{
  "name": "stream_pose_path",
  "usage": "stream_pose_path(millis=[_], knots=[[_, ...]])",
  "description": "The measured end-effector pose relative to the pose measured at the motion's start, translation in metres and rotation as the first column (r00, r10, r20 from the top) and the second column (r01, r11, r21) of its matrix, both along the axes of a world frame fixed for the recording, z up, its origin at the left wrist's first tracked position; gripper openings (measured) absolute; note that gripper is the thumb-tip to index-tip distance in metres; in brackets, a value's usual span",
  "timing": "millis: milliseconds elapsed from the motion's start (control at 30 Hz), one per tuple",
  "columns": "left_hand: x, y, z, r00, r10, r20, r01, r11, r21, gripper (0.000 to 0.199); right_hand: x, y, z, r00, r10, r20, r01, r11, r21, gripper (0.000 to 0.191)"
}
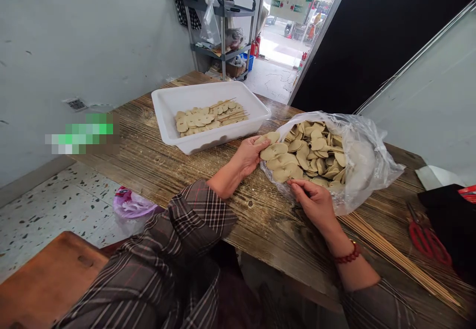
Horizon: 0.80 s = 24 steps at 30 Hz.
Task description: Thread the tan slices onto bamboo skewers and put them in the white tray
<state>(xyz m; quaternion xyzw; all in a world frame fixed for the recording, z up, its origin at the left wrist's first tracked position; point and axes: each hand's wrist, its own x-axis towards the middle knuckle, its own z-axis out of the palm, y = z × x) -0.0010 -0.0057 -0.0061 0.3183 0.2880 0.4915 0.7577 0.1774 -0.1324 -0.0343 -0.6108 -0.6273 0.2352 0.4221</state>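
Slices (281,161) are gripped by the left hand (250,156); at its four o'clock, the skewer (289,182) (apparently pinched by the right hand (314,201)) should be kept straight.

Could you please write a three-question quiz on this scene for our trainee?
1. Multiple choice: which is nearer the tub?
A) The left hand
B) The right hand

2. True or false: the slices in the bag are bright green.

3. Fill in the blank: on the table, between the right forearm and the scissors, lies a bundle of thin ____.

Key:
1. A
2. False; they are tan.
3. Sticks
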Motion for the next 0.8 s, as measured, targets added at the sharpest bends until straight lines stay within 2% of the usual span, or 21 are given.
stream_pose_path(millis=[433,800], knots=[[0.0025,0.0010,-0.0075,1.000,-0.010,-0.025,0.011,1.000,0.010,0.031,-0.0029,0.0014,-0.0030,0.999,-0.027,0.031,0.026,0.999,0.021,0.029],[0.0024,-0.0004,-0.0034,1.000,-0.012,-0.023,0.012,1.000,0.007,0.029,-0.0089,0.0026,0.0017,0.999,-0.017,-0.045,0.017,1.000,0.001,0.030]])
